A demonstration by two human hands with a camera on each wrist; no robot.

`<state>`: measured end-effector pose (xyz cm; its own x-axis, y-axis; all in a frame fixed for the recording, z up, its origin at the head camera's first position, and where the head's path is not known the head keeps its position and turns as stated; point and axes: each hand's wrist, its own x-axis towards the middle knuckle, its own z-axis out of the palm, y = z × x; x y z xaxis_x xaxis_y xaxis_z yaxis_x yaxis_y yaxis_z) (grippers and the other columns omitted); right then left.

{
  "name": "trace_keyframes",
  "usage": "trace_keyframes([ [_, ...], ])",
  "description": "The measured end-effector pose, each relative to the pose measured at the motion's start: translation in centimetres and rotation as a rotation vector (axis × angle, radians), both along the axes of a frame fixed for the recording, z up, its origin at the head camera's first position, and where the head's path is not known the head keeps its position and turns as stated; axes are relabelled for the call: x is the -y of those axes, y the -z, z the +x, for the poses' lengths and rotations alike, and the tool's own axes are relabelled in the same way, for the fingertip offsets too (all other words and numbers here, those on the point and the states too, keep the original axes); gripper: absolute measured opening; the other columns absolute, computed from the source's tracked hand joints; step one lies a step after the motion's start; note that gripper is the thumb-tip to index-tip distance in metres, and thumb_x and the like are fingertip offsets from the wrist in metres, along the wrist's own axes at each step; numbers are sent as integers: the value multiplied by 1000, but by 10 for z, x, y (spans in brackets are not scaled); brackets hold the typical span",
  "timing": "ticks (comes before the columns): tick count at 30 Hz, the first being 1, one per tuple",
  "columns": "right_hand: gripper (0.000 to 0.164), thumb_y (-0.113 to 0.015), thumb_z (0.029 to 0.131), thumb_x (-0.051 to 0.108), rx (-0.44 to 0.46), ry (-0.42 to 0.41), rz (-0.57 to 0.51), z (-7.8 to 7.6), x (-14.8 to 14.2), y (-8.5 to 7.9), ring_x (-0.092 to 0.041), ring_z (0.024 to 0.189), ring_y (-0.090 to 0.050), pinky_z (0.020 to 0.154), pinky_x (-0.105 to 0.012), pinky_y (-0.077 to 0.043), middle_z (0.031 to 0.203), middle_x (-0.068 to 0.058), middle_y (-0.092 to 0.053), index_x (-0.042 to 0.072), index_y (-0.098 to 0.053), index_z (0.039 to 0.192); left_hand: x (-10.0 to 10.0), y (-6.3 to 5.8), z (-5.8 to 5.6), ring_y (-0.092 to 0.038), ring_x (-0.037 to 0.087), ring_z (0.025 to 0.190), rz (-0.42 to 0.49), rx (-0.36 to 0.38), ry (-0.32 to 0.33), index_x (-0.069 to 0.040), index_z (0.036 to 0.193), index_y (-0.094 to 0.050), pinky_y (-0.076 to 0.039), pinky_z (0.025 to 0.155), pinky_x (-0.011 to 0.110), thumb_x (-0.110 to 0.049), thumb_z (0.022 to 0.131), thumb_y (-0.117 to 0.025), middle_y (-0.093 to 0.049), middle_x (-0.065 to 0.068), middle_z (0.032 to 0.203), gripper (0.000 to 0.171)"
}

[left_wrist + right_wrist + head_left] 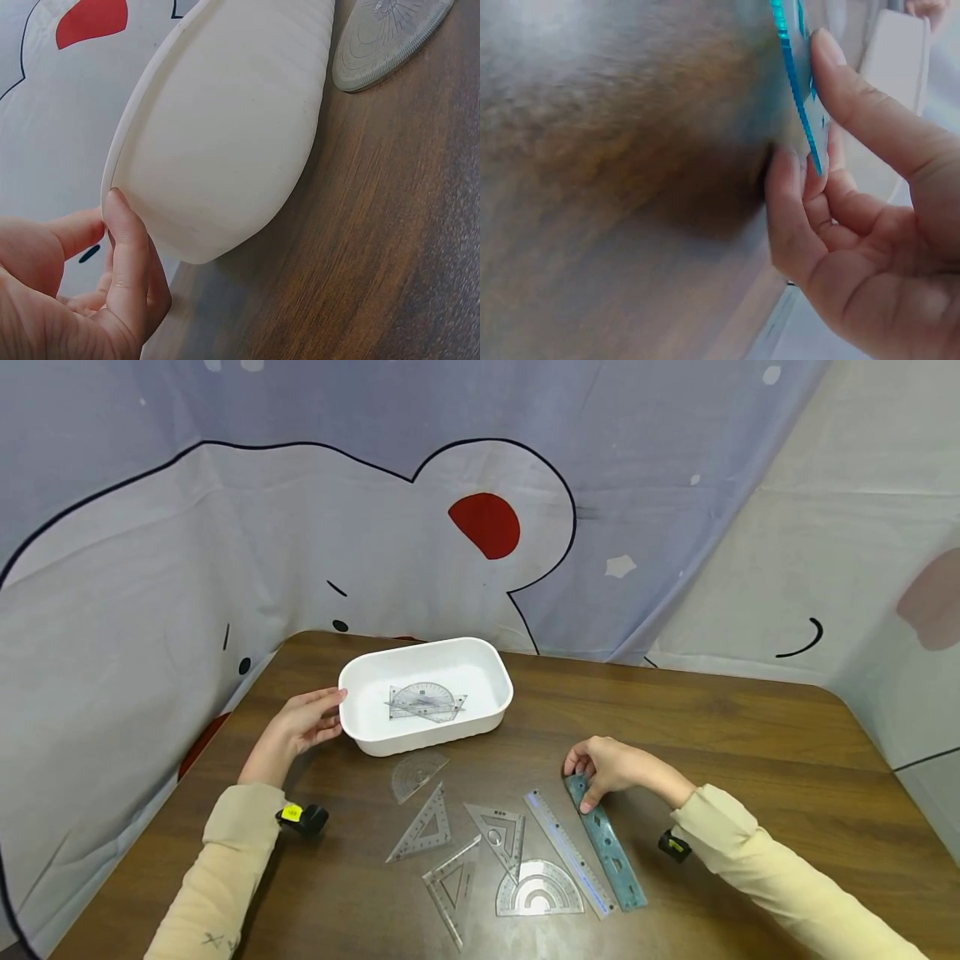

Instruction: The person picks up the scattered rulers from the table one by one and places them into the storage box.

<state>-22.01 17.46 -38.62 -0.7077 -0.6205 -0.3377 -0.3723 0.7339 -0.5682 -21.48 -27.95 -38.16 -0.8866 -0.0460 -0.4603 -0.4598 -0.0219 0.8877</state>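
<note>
My left hand point(309, 720) pinches the near left end of the white plastic tray point(431, 739), thumb and fingers at its rim in the left wrist view. Inside the tray lie a clear protractor point(423, 695) and clear set squares, overlapping. On the right, my right hand point(611, 770) holds the far end of a teal stencil ruler point(615, 860) between thumb and fingers. In the right wrist view the ruler's toothed edge point(799, 94) shows, tilted above the wood. Just left of it a clear straight ruler point(567, 853) lies on the table.
Between my hands, clear set squares point(406, 847) and two clear protractors point(540, 911) lie on the brown wooden table point(750, 743). One set square point(517, 827) overlaps the nearer protractor. A printed cloth point(300, 543) hangs behind the table's back edge.
</note>
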Motion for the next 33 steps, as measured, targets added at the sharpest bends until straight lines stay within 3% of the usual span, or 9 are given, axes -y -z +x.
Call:
trace_keyframes([
  [6,40,-84,70,5,184,30,-129,-10,-17,3,-13,80,-54,69,-20,-49,91,-8,-62,-5,-67,105,1,1,0,-57,2,66,15,6,-3,-6,152,-22,-57,64,14,-29,97,-56,-55,-6,88,69],
  [10,39,-79,77,5,332,85,-206,-13,-30,4,-11,76,-58,67,-21,-55,91,-7,-62,-9,-64,110,1,1,-1,-57,2,66,18,6,1,-6,152,-21,-57,64,14,-29,97,-56,-55,-6,88,69],
  [20,43,-70,88,14,522,199,-235,-20,-43,-4,-7,80,-62,73,-26,-59,88,4,-65,-12,-53,119,0,1,0,-56,2,66,22,-2,2,-5,152,-22,-56,61,13,-29,97,-56,-55,-6,87,68],
  [33,52,-67,90,12,547,257,-327,-34,-44,-25,-4,82,-62,77,-26,-59,90,6,-63,-16,-42,126,0,1,0,-56,1,67,-15,-2,2,-6,152,-23,-56,63,12,-30,98,-54,-54,-5,91,67],
])
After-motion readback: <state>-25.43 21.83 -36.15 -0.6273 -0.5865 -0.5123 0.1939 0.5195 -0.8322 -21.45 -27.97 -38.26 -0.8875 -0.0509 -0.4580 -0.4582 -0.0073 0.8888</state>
